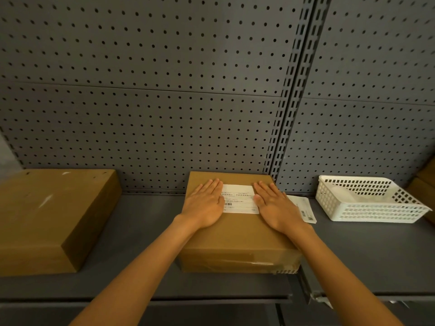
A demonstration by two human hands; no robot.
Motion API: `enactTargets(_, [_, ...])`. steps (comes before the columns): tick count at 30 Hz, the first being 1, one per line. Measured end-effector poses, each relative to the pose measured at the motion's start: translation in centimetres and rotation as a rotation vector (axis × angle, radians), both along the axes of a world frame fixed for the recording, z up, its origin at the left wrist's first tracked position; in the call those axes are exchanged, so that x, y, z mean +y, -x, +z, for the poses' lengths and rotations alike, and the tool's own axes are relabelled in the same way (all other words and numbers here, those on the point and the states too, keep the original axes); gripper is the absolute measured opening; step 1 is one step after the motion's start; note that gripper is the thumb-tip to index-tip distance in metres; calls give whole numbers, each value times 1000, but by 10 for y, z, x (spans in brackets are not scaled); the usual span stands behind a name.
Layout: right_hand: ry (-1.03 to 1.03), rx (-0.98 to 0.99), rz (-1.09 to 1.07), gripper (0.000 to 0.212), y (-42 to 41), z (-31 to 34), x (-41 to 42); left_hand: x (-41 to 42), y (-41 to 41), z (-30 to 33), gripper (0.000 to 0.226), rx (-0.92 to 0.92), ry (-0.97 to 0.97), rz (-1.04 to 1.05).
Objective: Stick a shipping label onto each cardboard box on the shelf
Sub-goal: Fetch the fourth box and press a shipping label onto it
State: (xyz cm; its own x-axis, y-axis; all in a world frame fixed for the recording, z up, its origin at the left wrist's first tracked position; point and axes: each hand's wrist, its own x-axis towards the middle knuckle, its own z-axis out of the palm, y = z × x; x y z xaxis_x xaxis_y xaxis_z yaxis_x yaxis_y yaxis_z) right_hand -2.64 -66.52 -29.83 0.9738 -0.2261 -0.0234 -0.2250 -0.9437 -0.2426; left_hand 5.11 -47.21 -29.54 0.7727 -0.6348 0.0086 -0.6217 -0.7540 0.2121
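A shipping label (240,199) is pressed flat onto the middle cardboard box (237,234) on a grey shelf (141,231).

The white label lies on the box's top, toward its far edge, with the left hand (204,205) covering its left margin and the right hand (275,205) its right, fingers (213,187) pressed together and laid flat, pinching nothing. To finish well, the palms should sweep outward from the label's centre so corners seal without bubbles. Left of this box, a second box (54,215) shows no label; just right of it lie more labels (303,209), then a white basket (369,201).
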Motion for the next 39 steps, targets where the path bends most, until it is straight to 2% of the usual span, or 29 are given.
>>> enactTargets(7, [-4, -23, -5, 53, 1, -2, 2, -13, -8, 10, 52, -55, 16, 17])
enactTargets(13, [-11, -23, -18, 52, -1, -3, 5, -23, -13, 11, 53, 12, -87, -181])
enactTargets(22, [-4, -12, -19, 52, -1, -2, 4, 11, 19, 8, 56, 60, -80, -305])
enactTargets(27, [86, 13, -17, 53, 0, 5, 9, 15, 22, 6, 52, 12, 19, -194])
enactTargets(30, [164, -7, 17, 54, 0, 14, 21, 15, 22, 5, 53, 9, 11, -155])
enactTargets(34, [96, 35, 175, 53, 1, 13, 51, 14, 22, 5, 52, 26, 25, -166])
enactTargets(39, [64, 88, 206, 53, 11, 11, 31, 15, 20, 5, 52, 23, 2, -154])
